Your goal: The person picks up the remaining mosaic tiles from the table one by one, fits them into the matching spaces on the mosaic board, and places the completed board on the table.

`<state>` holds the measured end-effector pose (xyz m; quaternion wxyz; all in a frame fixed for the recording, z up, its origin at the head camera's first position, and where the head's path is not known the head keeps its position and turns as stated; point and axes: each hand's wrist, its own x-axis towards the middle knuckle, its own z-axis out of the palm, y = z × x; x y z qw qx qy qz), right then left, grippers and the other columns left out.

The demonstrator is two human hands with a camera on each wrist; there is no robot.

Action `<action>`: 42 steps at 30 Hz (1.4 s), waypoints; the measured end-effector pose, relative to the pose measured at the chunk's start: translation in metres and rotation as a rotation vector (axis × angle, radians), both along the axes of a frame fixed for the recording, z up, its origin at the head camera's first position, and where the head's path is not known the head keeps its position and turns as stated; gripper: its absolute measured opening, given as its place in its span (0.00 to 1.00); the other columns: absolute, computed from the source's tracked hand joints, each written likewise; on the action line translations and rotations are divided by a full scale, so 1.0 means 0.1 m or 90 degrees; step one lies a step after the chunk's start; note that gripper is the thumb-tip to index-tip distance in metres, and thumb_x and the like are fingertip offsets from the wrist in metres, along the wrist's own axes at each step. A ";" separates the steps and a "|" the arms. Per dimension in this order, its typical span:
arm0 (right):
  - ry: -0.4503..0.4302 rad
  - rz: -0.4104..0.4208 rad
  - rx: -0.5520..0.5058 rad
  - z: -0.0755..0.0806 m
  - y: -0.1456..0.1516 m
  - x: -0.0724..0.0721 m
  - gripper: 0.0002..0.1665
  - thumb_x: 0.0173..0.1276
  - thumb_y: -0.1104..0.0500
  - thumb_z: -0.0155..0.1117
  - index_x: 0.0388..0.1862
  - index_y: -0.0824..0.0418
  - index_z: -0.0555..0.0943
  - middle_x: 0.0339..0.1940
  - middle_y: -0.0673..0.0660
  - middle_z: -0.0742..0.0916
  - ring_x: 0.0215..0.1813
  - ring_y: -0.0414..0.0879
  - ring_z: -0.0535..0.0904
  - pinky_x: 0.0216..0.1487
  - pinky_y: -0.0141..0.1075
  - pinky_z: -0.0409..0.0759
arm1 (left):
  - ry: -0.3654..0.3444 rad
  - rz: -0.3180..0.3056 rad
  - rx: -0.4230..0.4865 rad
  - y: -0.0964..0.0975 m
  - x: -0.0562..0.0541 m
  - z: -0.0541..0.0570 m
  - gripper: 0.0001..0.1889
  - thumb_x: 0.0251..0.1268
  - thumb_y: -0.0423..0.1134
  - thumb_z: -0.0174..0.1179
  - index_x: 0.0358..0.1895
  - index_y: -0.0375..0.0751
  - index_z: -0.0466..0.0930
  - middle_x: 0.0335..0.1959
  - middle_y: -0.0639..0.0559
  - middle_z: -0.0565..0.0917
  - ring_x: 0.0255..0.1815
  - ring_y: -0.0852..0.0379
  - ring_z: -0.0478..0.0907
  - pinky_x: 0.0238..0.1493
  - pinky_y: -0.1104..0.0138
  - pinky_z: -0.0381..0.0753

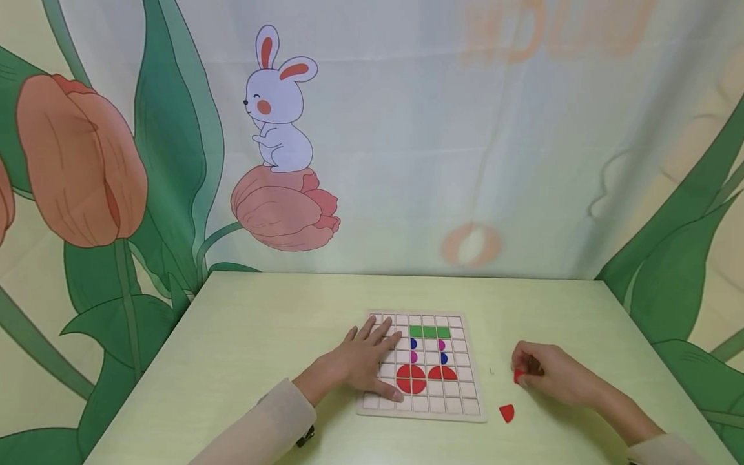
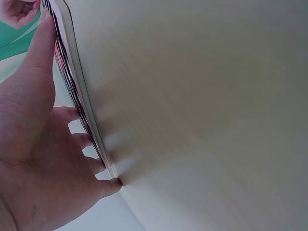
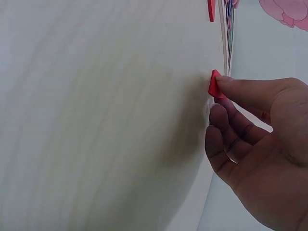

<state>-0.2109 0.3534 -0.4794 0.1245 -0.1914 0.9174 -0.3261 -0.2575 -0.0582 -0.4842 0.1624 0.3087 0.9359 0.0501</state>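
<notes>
A white gridded board (image 1: 453,405) lies on the table, with red quarter-circle pieces forming a full circle (image 1: 411,379) and a half circle (image 1: 442,373). Three green squares (image 1: 430,332) form a row near its top, above small blue and magenta half-circles (image 1: 414,356). Spread across the board's left side, my left hand (image 1: 366,361) rests with straight fingers and thumb. Right of the board, my right hand (image 1: 555,371) pinches a red quarter-circle piece (image 3: 215,84) between thumb and fingers, close over the table. Another red quarter-circle piece (image 1: 507,413) lies loose just below it.
The pale wood-grain table (image 1: 261,329) reaches back to a printed curtain with a rabbit (image 1: 281,123) and tulips (image 1: 81,161). A tiny pale mark (image 1: 491,371) shows on the tabletop between the board and the right hand.
</notes>
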 end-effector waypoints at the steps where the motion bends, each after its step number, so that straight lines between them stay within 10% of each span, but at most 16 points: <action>1: 0.004 -0.002 0.000 0.01 -0.01 -0.01 0.12 0.70 0.67 0.74 0.40 0.54 0.80 0.32 0.48 0.83 0.38 0.42 0.78 0.39 0.31 0.80 | 0.001 0.000 -0.001 0.00 0.00 0.00 0.66 0.52 0.84 0.62 0.89 0.56 0.45 0.90 0.48 0.39 0.88 0.38 0.33 0.83 0.37 0.44; 26: 0.043 0.058 -0.096 0.10 -0.64 -0.14 0.06 0.74 0.64 0.71 0.44 0.53 0.85 0.35 0.47 0.88 0.38 0.42 0.82 0.40 0.33 0.82 | 0.000 -0.002 0.000 0.01 0.00 0.01 0.65 0.52 0.83 0.62 0.89 0.56 0.45 0.90 0.49 0.39 0.88 0.38 0.33 0.83 0.37 0.43; 42: -0.025 0.088 -0.091 0.01 -0.98 -0.05 0.03 0.74 0.63 0.72 0.40 0.56 0.86 0.34 0.47 0.87 0.39 0.44 0.82 0.43 0.32 0.83 | -0.004 0.001 0.003 0.01 0.00 0.00 0.66 0.52 0.83 0.63 0.89 0.56 0.45 0.90 0.49 0.39 0.88 0.38 0.33 0.83 0.36 0.43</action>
